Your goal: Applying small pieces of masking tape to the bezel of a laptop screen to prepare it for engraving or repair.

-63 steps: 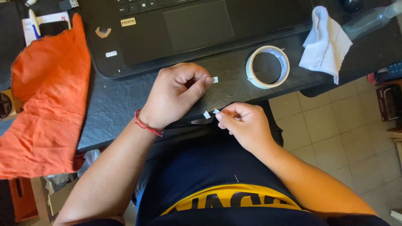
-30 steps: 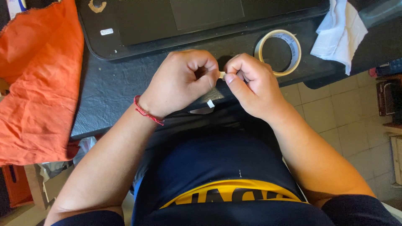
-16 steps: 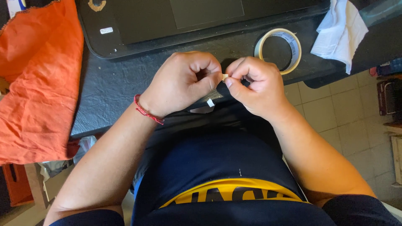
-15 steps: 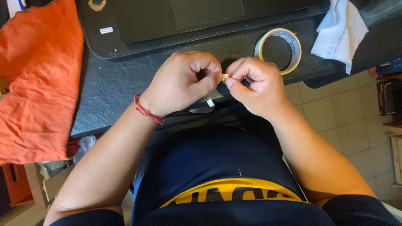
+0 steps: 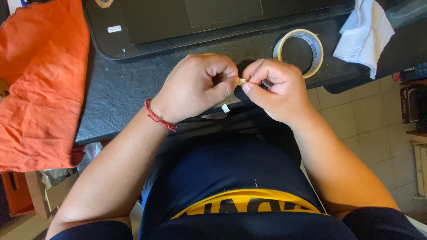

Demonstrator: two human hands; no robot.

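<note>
My left hand and my right hand meet fingertip to fingertip over the front edge of a dark desk. Between the thumbs and forefingers of both hands is pinched a small pale piece of tape. Another small white piece of tape shows just below the hands, at the desk edge. A red string bracelet is on my left wrist. A roll of pale tape lies flat on the desk just beyond my right hand.
A black laptop lies at the back of the desk. An orange cloth hangs over the left side. A white crumpled cloth lies at the right. Tiled floor shows below right, boxes at lower left.
Two seconds ago my hands were apart, each with small tape pieces. They have come together and now pinch one piece between them. The view has shifted slightly.
</note>
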